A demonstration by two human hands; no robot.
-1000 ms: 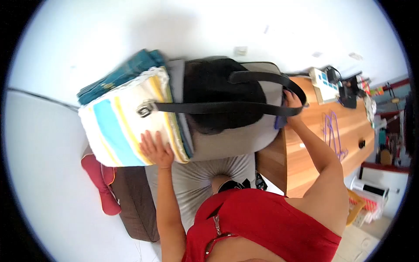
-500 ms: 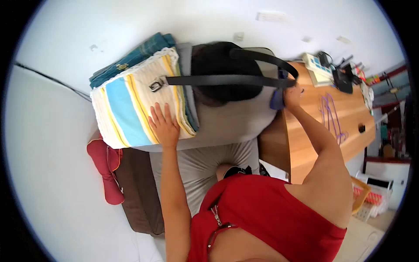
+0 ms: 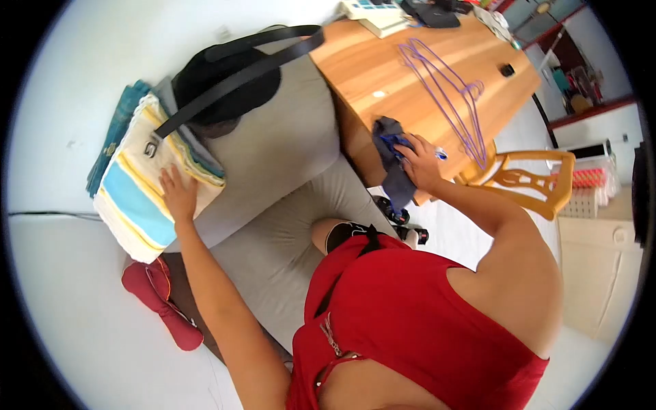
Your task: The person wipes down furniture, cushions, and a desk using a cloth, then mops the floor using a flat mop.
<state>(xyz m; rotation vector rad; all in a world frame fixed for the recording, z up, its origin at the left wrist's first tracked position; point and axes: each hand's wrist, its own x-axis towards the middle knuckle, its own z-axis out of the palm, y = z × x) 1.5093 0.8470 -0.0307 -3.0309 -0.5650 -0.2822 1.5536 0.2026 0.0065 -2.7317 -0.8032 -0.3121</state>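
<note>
My left hand (image 3: 179, 194) lies with fingers spread on a folded striped cloth (image 3: 147, 205), cream with blue and yellow bands, on the sofa back. Beneath and behind that cloth are folded dark green and grey fabrics (image 3: 117, 140). A black belt (image 3: 239, 80) has its buckle end on the cloth and loops over a black fabric item (image 3: 256, 96). At the table edge, my right hand (image 3: 420, 164) grips a crumpled dark blue and grey cloth (image 3: 396, 181), which hangs over the edge. Part of this cloth is hidden under the fingers.
Purple hangers (image 3: 444, 92) lie on the wooden table (image 3: 362, 61), beside a small black object (image 3: 507, 70). A wooden chair (image 3: 526, 179) stands to the right. The grey sofa (image 3: 273, 205) is before me; a maroon cushion (image 3: 160, 301) is at left.
The view has swung right. My right hand has drawn the dark blue cloth back toward me along the table edge, away from the belt's loop. My left hand stays on the striped cloth.
</note>
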